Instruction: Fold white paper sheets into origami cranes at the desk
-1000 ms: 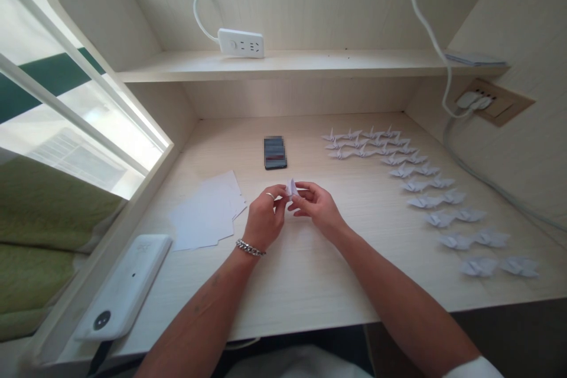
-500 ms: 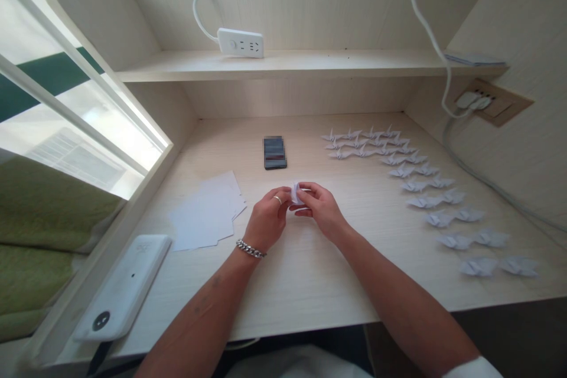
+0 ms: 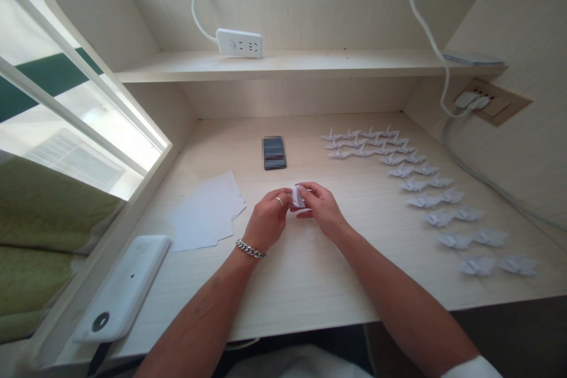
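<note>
Between my hands, above the middle of the desk, is a small folded piece of white paper (image 3: 297, 197). My left hand (image 3: 268, 216), with a ring and a chain bracelet, pinches its left side. On the right side, my right hand (image 3: 322, 205) grips it between thumb and fingers. The fingertips hide part of the folds. Left of my hands lies a fanned stack of white paper sheets (image 3: 204, 212). Rows of white folded paper cranes (image 3: 436, 198) stand along the right of the desk.
A dark phone (image 3: 274, 152) lies beyond my hands. A white box-shaped device (image 3: 124, 286) sits at the desk's left front. On the shelf (image 3: 301, 62) rests a white power strip (image 3: 240, 43). A white cable (image 3: 425, 23) runs down to the wall socket (image 3: 494, 101).
The folded paper has turned slightly between my fingers and shows more of a flat face. My right fingers have shifted a little; both hands stay in the same place.
</note>
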`<state>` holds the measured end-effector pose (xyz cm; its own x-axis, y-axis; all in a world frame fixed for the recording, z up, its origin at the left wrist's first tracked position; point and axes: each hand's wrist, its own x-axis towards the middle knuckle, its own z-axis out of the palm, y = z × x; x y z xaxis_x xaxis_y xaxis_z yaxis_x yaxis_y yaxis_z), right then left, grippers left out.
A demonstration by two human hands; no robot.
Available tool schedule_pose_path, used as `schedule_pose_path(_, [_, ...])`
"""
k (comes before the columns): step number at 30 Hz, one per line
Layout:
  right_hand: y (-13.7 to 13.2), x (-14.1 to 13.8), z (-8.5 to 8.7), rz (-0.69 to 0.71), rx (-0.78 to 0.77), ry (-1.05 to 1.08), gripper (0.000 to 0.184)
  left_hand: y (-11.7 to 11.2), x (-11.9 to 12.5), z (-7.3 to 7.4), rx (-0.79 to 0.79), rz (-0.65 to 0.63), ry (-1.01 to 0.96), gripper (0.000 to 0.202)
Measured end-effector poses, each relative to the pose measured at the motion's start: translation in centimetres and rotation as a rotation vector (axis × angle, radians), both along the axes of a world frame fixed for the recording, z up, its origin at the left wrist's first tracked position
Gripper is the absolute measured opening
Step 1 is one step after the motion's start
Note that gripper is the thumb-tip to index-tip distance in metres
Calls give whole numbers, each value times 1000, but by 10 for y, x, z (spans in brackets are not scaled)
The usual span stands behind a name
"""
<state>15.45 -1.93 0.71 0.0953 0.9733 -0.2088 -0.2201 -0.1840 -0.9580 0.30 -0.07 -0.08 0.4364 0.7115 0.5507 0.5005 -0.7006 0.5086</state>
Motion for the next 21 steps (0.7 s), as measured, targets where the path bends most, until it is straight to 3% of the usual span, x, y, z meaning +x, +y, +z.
schedule_pose_path(13, [1,2,-3,-15,-39,-35,22,1,0,-2,16,-11,10,12])
schedule_pose_path(21, [2,2,-14,-2,95,-107,30,2,2,-2,-179,103,-167,8])
